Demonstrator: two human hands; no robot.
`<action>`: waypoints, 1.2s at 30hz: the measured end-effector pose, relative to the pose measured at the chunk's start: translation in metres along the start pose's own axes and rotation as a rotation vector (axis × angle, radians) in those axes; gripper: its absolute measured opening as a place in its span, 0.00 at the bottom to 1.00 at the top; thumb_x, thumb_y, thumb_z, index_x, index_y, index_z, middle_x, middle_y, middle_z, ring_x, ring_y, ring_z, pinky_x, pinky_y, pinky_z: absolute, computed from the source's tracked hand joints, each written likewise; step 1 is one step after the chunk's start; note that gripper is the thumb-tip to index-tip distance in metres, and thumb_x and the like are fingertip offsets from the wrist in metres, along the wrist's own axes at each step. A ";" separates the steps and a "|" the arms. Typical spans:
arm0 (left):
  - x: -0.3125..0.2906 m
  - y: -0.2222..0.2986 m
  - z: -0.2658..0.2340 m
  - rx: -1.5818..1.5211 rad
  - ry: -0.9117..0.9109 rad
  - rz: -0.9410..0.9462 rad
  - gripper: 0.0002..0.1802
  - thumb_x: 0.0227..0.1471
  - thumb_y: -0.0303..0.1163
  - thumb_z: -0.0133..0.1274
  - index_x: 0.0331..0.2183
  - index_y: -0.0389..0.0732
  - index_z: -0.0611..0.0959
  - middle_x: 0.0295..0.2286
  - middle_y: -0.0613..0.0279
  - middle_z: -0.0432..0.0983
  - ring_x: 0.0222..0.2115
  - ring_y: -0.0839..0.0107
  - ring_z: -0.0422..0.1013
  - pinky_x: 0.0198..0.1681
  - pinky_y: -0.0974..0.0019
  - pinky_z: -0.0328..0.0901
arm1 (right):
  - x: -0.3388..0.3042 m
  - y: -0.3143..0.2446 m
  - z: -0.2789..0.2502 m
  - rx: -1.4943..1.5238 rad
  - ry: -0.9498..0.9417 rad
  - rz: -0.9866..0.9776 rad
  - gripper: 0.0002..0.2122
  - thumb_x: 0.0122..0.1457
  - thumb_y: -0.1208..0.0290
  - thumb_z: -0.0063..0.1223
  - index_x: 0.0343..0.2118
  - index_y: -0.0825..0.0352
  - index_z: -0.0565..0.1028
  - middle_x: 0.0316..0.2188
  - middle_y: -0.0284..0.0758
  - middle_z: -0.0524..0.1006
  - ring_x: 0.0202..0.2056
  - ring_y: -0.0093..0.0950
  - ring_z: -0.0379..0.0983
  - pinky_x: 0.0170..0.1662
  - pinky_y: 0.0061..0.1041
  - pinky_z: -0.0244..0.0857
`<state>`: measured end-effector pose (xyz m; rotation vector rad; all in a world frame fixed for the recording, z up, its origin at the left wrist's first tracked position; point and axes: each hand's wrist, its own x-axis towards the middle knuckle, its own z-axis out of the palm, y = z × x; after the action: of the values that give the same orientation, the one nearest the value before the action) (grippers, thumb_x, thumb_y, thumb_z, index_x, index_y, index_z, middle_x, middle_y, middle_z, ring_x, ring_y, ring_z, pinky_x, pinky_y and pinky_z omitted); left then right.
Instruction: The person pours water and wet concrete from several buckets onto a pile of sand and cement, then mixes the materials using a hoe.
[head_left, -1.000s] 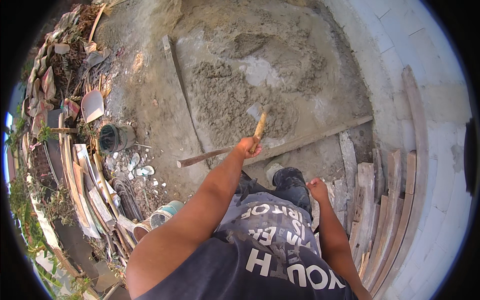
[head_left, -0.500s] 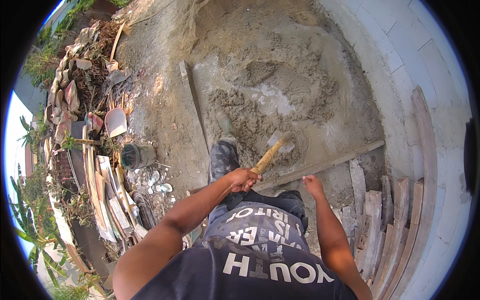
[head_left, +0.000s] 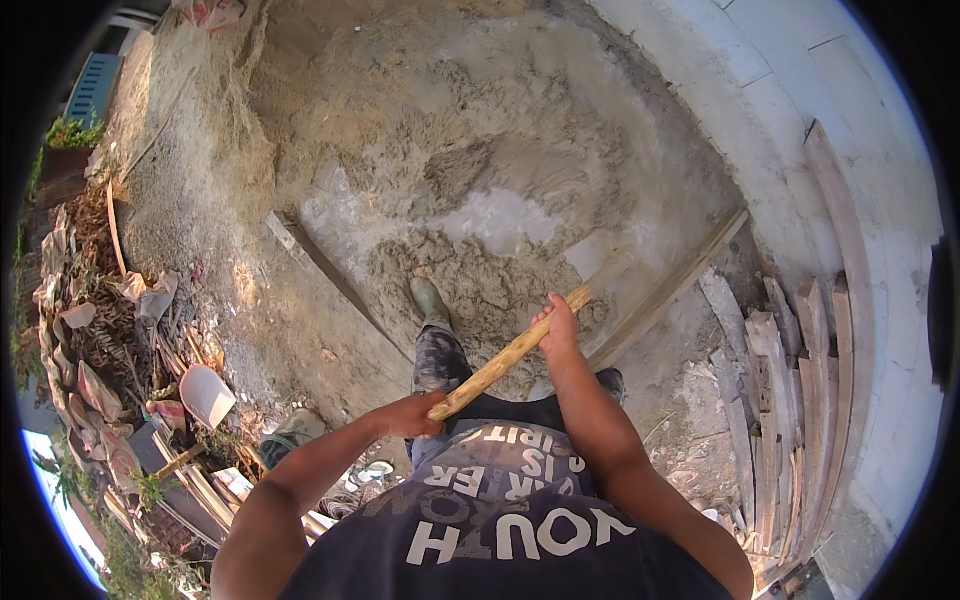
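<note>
Both my hands grip the wooden handle (head_left: 500,362) of a hoe, which slants from my waist up and away to the right. My left hand (head_left: 410,414) is closed round its near end, close to my body. Farther along, my right hand (head_left: 561,324) wraps round the handle. The pale metal hoe blade (head_left: 588,256) is partly blurred, at the right of the wet grey mortar (head_left: 430,262). A green boot (head_left: 430,302) on my left foot stands at the mortar's near edge.
One wooden board (head_left: 330,275) borders the mortar on the left, another (head_left: 680,285) on the right. Planks (head_left: 770,400) stack beside the pale block wall (head_left: 800,75). A dustpan-like scoop (head_left: 207,396), a bucket (head_left: 292,436) and debris lie at left.
My right hand, free before, now holds the hoe handle. The blade has shifted up and right. My left hand has moved left and lower, and the whole view has turned.
</note>
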<state>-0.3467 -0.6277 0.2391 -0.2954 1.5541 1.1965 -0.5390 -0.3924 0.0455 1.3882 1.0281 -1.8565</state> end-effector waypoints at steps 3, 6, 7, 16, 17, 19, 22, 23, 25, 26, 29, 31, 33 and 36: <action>0.051 -0.025 -0.024 0.214 0.269 0.074 0.29 0.50 0.48 0.59 0.48 0.40 0.75 0.33 0.45 0.80 0.35 0.47 0.77 0.40 0.50 0.70 | 0.007 -0.034 0.064 -0.035 -0.022 -0.151 0.10 0.57 0.65 0.60 0.28 0.59 0.68 0.18 0.27 0.65 0.18 0.24 0.63 0.22 0.30 0.62; 0.136 0.010 -0.031 0.100 0.377 0.003 0.27 0.47 0.52 0.61 0.40 0.40 0.82 0.32 0.44 0.80 0.37 0.44 0.76 0.41 0.47 0.70 | 0.023 -0.079 0.113 -0.150 -0.075 -0.294 0.10 0.56 0.67 0.61 0.30 0.62 0.69 0.17 0.27 0.65 0.16 0.24 0.63 0.20 0.28 0.62; 0.165 0.010 -0.032 0.014 0.423 0.012 0.26 0.47 0.51 0.62 0.38 0.38 0.82 0.30 0.44 0.80 0.35 0.44 0.77 0.39 0.48 0.71 | 0.029 -0.090 0.131 -0.208 -0.093 -0.324 0.10 0.57 0.67 0.61 0.30 0.63 0.69 0.17 0.28 0.65 0.16 0.23 0.63 0.19 0.27 0.62; 0.513 -0.029 -0.004 -0.623 0.598 -0.017 0.22 0.48 0.43 0.63 0.38 0.35 0.82 0.25 0.45 0.80 0.29 0.49 0.78 0.34 0.54 0.71 | 0.306 -0.111 0.170 -0.808 -0.168 -0.478 0.10 0.56 0.73 0.58 0.32 0.68 0.67 0.16 0.31 0.69 0.11 0.23 0.63 0.15 0.27 0.62; 0.534 -0.028 0.026 -0.718 0.540 -0.113 0.22 0.48 0.42 0.63 0.38 0.34 0.82 0.24 0.46 0.80 0.28 0.50 0.78 0.33 0.54 0.71 | 0.347 -0.098 0.151 -0.927 -0.170 -0.408 0.10 0.54 0.73 0.57 0.33 0.70 0.68 0.15 0.33 0.69 0.11 0.25 0.66 0.15 0.27 0.63; 0.547 -0.007 0.077 -0.725 0.470 -0.128 0.22 0.47 0.42 0.64 0.35 0.31 0.81 0.21 0.49 0.79 0.23 0.56 0.78 0.30 0.56 0.71 | 0.391 -0.082 0.093 -1.078 -0.082 -0.322 0.10 0.54 0.73 0.56 0.34 0.70 0.69 0.15 0.33 0.69 0.12 0.26 0.67 0.15 0.28 0.64; 0.513 -0.003 0.133 -1.019 0.250 -0.284 0.17 0.50 0.38 0.65 0.26 0.37 0.77 0.16 0.62 0.73 0.14 0.74 0.69 0.18 0.65 0.64 | 0.374 -0.059 0.014 -1.131 -0.048 -0.220 0.11 0.53 0.73 0.56 0.38 0.71 0.69 0.14 0.34 0.69 0.12 0.27 0.69 0.14 0.30 0.64; 0.492 -0.006 0.151 -1.031 0.187 -0.326 0.16 0.50 0.38 0.66 0.25 0.39 0.77 0.16 0.63 0.73 0.13 0.75 0.67 0.17 0.66 0.63 | 0.352 -0.050 -0.010 -1.135 0.012 -0.184 0.12 0.53 0.73 0.57 0.38 0.70 0.70 0.14 0.34 0.70 0.11 0.27 0.68 0.14 0.30 0.63; 0.445 -0.021 0.202 -1.032 0.141 -0.325 0.17 0.49 0.40 0.67 0.28 0.39 0.78 0.16 0.65 0.73 0.15 0.77 0.68 0.19 0.67 0.64 | 0.296 -0.029 -0.027 -1.064 0.069 -0.125 0.10 0.55 0.74 0.57 0.36 0.69 0.69 0.15 0.32 0.69 0.11 0.25 0.66 0.13 0.27 0.62; 0.423 -0.021 0.216 -0.932 0.068 -0.435 0.18 0.48 0.41 0.68 0.30 0.39 0.79 0.19 0.64 0.76 0.20 0.75 0.71 0.25 0.65 0.67 | 0.263 -0.022 -0.035 -1.004 0.095 -0.072 0.08 0.56 0.74 0.57 0.33 0.68 0.68 0.15 0.31 0.68 0.11 0.23 0.65 0.13 0.25 0.61; 0.400 -0.041 0.233 -0.723 0.140 -0.334 0.22 0.49 0.44 0.65 0.39 0.37 0.81 0.30 0.53 0.81 0.33 0.62 0.77 0.40 0.59 0.70 | 0.207 -0.030 -0.037 -0.872 0.057 -0.162 0.09 0.57 0.74 0.58 0.34 0.68 0.68 0.15 0.31 0.68 0.11 0.23 0.65 0.14 0.24 0.61; 0.429 -0.037 0.172 -0.639 0.271 -0.161 0.22 0.50 0.42 0.63 0.43 0.39 0.80 0.34 0.45 0.81 0.38 0.50 0.78 0.42 0.55 0.70 | 0.208 -0.056 -0.012 -0.824 0.069 -0.315 0.10 0.57 0.73 0.58 0.36 0.69 0.69 0.15 0.32 0.70 0.11 0.23 0.66 0.15 0.25 0.62; 0.495 -0.058 0.118 -0.621 0.447 -0.018 0.22 0.49 0.39 0.62 0.45 0.39 0.80 0.32 0.45 0.81 0.37 0.44 0.77 0.38 0.52 0.71 | 0.237 -0.086 0.050 -0.795 0.062 -0.473 0.08 0.58 0.74 0.56 0.35 0.69 0.69 0.15 0.32 0.69 0.11 0.23 0.65 0.16 0.25 0.62; 0.557 -0.048 0.029 -0.500 0.458 0.040 0.18 0.49 0.37 0.61 0.40 0.36 0.80 0.27 0.48 0.81 0.29 0.54 0.79 0.33 0.57 0.71 | 0.340 -0.126 0.073 -0.790 -0.008 -0.594 0.07 0.56 0.74 0.54 0.27 0.71 0.70 0.14 0.33 0.69 0.11 0.24 0.65 0.16 0.27 0.63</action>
<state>-0.5013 -0.4092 -0.2528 -0.9217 1.6226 1.6217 -0.7731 -0.3927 -0.2409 0.6334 2.0373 -1.5022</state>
